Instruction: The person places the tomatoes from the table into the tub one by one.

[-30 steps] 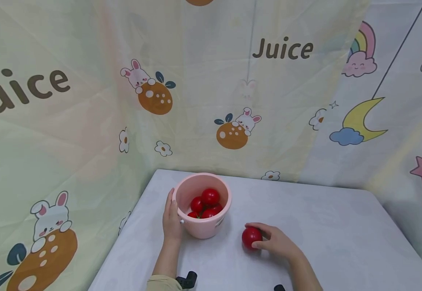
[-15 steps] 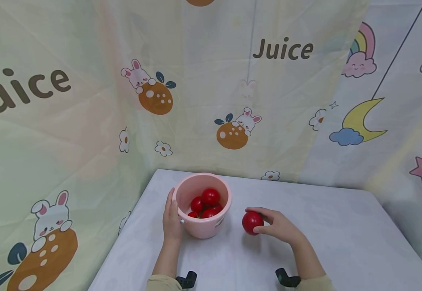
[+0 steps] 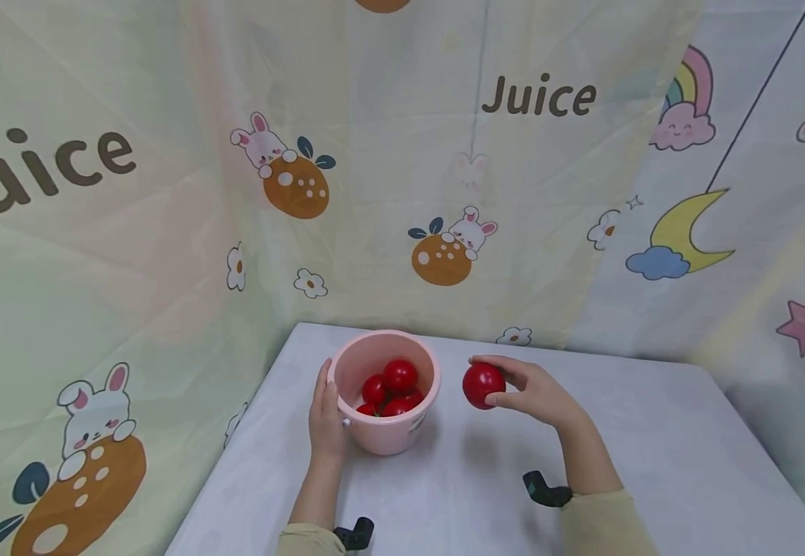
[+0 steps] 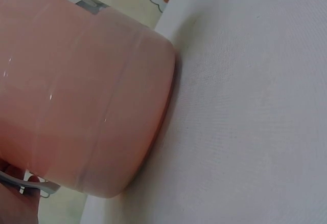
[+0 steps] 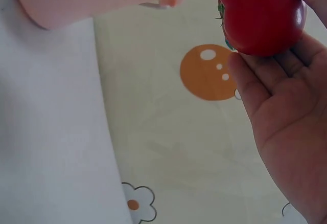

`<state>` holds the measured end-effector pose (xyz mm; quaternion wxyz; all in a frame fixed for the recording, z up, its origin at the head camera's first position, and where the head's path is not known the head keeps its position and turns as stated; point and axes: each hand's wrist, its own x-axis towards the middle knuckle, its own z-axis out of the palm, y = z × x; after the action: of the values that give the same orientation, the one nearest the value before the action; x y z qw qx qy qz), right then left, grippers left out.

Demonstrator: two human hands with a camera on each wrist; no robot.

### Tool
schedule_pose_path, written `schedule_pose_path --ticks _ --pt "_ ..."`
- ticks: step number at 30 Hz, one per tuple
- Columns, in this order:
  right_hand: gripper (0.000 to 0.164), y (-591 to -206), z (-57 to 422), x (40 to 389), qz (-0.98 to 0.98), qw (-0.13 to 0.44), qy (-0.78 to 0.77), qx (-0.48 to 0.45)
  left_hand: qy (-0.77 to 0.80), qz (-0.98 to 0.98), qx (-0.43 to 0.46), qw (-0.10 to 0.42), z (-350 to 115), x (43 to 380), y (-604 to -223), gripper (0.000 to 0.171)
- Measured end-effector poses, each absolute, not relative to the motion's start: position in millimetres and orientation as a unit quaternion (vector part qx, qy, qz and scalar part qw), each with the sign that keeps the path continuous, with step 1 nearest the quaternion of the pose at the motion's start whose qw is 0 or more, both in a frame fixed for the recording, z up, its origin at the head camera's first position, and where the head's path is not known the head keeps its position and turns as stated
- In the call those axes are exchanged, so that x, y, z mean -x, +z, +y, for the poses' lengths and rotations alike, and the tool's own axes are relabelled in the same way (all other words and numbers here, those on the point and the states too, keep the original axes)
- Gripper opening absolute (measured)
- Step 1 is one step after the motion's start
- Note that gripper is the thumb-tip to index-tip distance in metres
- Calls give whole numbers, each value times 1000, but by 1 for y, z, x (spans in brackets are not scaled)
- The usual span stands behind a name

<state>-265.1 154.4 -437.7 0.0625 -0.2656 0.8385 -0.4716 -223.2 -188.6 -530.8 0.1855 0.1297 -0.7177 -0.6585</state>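
In the head view, a pink bucket (image 3: 383,440) stands upright with several red tomatoes (image 3: 400,375) inside. My left hand (image 3: 326,425) rests against its left side, fingers extended up toward the rim. The left wrist view shows the bucket wall (image 4: 92,96) and a grey handle (image 4: 30,183) beside that hand's fingers. To the right of the bucket, my right hand (image 3: 530,390) holds another tomato (image 3: 483,386) between thumb and fingers, raised above the table. Its green stem end shows in the right wrist view, where the tomato (image 5: 263,14) lies over my fingers.
A white-covered table (image 3: 652,448) lies under the bucket. Printed fabric (image 3: 534,177) with rabbits, flowers and lettering hangs behind the table and along its sides. Each wrist carries a black mount, the right wrist's mount (image 3: 544,490) showing above the tabletop.
My right hand has lifted the tomato off the table and carried it up and away from me, about level with the bucket's opening in the head view. My left hand and the bucket stay put.
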Motion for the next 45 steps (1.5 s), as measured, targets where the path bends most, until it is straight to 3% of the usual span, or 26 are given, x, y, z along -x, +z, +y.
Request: schedule_pose_path --ticks 45 --pt "61 -390 39 320 833 137 -431 319 -662 -715 -138 180 -188 224 -530 43"
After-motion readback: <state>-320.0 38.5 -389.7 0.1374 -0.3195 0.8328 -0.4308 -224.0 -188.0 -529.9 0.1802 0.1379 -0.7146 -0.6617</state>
